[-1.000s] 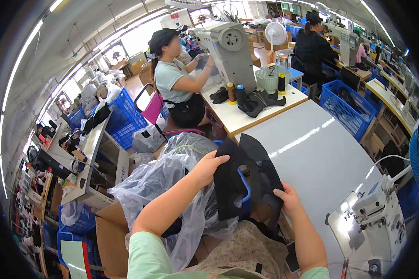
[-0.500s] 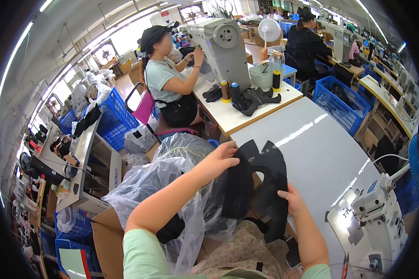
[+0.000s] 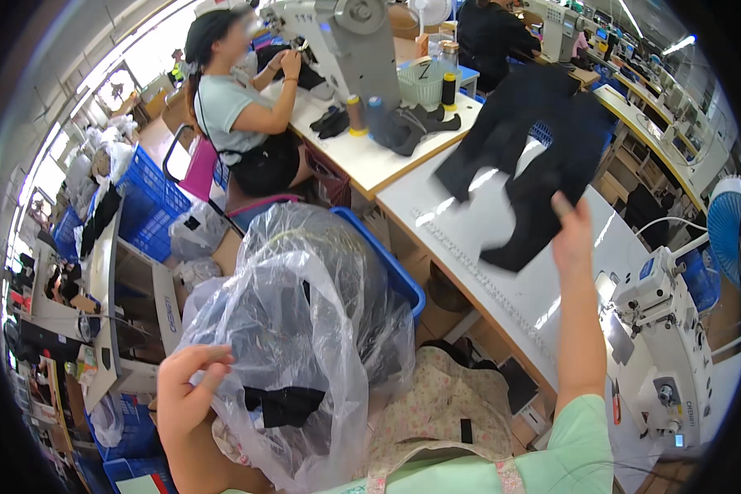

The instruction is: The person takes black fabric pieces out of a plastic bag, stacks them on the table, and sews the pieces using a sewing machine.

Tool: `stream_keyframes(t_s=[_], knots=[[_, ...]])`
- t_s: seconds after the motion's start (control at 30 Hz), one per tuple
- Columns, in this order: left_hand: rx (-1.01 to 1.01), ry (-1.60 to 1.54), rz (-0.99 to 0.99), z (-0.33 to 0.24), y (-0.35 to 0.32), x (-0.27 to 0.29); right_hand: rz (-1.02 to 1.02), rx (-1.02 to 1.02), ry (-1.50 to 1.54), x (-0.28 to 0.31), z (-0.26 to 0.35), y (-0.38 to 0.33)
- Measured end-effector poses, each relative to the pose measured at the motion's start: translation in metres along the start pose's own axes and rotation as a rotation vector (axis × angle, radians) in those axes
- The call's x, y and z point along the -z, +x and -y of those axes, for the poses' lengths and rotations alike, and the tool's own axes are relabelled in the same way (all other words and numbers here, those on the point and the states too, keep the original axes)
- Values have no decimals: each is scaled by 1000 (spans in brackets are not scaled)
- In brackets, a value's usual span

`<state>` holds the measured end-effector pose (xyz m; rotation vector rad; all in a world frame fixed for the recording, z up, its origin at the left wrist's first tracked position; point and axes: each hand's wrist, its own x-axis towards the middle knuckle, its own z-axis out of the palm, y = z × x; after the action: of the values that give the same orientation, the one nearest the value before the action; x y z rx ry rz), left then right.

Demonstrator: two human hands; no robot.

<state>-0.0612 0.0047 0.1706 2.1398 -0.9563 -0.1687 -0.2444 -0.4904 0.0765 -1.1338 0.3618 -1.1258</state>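
Observation:
My right hand (image 3: 572, 235) is closed on the lower edge of a black fabric piece (image 3: 556, 160), raised above the white tabletop. The piece has curved arms with a gap between them and is blurred by motion. My left hand (image 3: 191, 387) holds nothing, thumb and fingers apart, beside the rim of a large clear plastic bag (image 3: 342, 329). Inside the bag, more black fabric (image 3: 284, 407) shows through its mouth.
The bag stands in a blue crate (image 3: 403, 284). To the right is a white sewing machine (image 3: 671, 329) with red-handled snips (image 3: 617, 403) near it. Across the white table (image 3: 461, 247), a co-worker (image 3: 243, 123) sits at another machine (image 3: 346, 49); thread spools (image 3: 356, 115) stand there.
My left hand has let go of the black fabric piece and dropped to the lower left by the bag. The right hand has swung the piece up and right over the table. The view has shifted.

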Motion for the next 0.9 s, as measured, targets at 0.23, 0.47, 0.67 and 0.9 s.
stream_keyframes(t_s=[0.23,0.47,0.67,0.9], knots=[[122,-220,-189,39,-51,14,252,619,-900,-6,-21,48],[257,-280,-231,66,-92,-6,575,125,-1527,73,-150,6],[128,113,62,61,-68,-23,661,523,-1430,-27,-75,-27],[159,801,503,75,-51,-57,1292,646,-667,-191,-44,-158]])
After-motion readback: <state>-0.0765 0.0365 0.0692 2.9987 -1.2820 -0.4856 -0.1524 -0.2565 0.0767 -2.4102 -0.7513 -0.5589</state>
